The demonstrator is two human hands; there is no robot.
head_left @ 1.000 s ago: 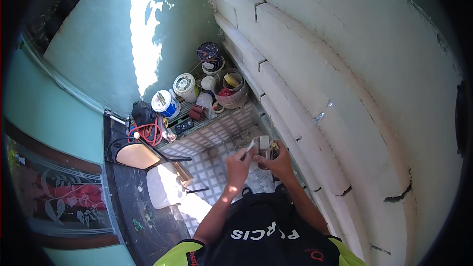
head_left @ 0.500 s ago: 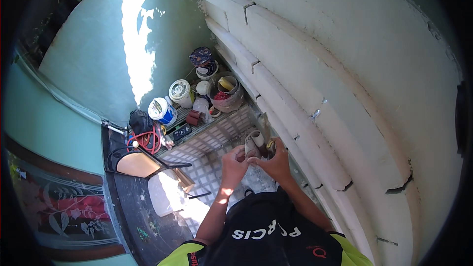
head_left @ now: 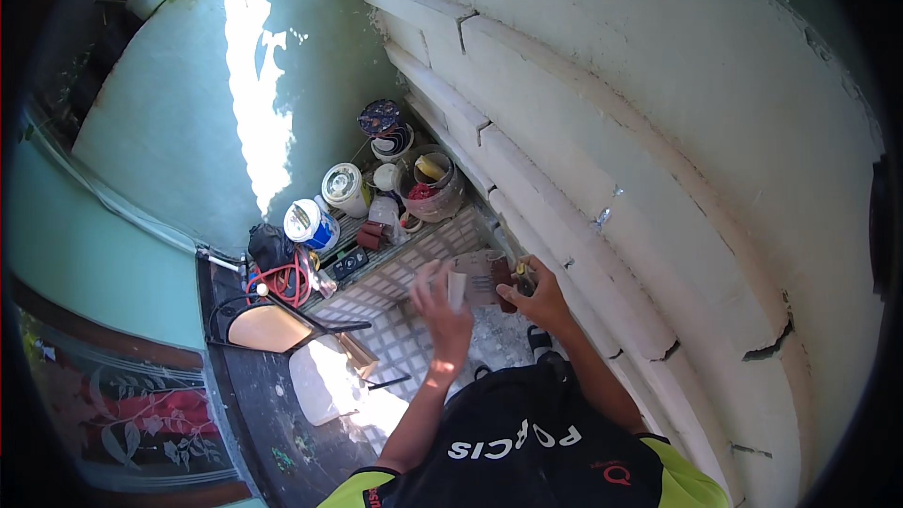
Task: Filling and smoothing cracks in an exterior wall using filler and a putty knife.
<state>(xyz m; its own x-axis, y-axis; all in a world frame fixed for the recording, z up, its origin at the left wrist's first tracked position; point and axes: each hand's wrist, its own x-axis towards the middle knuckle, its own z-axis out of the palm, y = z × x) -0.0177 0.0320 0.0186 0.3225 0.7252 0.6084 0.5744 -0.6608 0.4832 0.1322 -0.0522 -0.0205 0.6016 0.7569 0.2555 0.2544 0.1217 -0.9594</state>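
Left hand [head_left: 437,305]: raised ahead of the body, forearm slanting up from below; the grip closes on a pale piece [head_left: 456,291] by the thumb side, fingers smeared by blur
Right hand [head_left: 542,295]: level with the other and just apart from it; thumb reaching inward, grip pinching a brown roll [head_left: 502,284]
Brown roll: reddish-brown, narrow, standing roughly upright above the grey floor [head_left: 503,340]; a small yellow item [head_left: 522,269] sits just beside it at the fingers
Hard to see: the pale piece's full shape; what the yellow item is; the right fingertips, partly hidden behind what they hold
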